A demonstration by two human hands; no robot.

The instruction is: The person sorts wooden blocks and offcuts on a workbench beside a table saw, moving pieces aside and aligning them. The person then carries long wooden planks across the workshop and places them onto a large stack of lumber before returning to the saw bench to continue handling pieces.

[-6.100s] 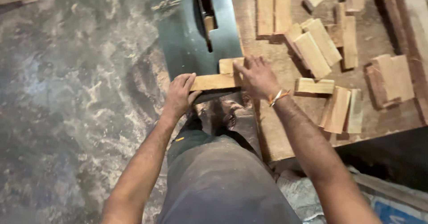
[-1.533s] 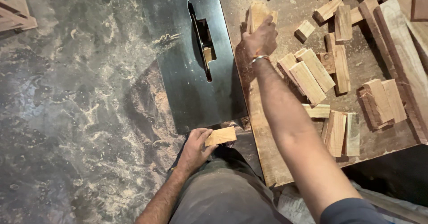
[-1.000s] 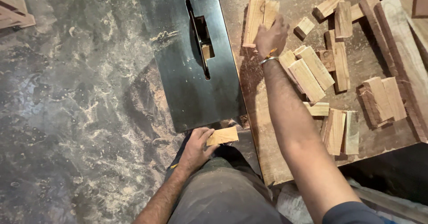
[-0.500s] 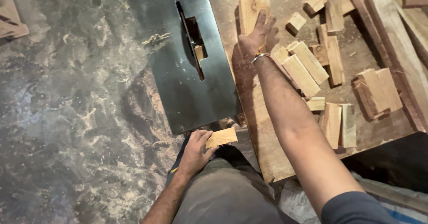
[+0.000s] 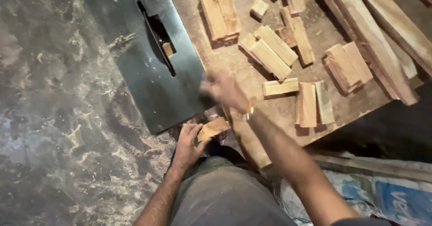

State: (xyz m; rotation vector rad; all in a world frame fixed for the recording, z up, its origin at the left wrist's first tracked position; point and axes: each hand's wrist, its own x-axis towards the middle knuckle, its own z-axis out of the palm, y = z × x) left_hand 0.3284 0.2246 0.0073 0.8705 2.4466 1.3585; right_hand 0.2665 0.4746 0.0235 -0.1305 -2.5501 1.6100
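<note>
- Currently your left hand sits low by your lap, fingers wrapped around a short wooden block at the near corner of the dark saw table.
- Block's long axis runs left-right, right end tipped slightly away from you.
- Your right hand is blurred over the wooden bench edge, forearm stretched forward; finger spread cannot be told.
- Cut wood blocks lie scattered beyond it.
- Blue-and-white printed sack lies at lower right.
</note>
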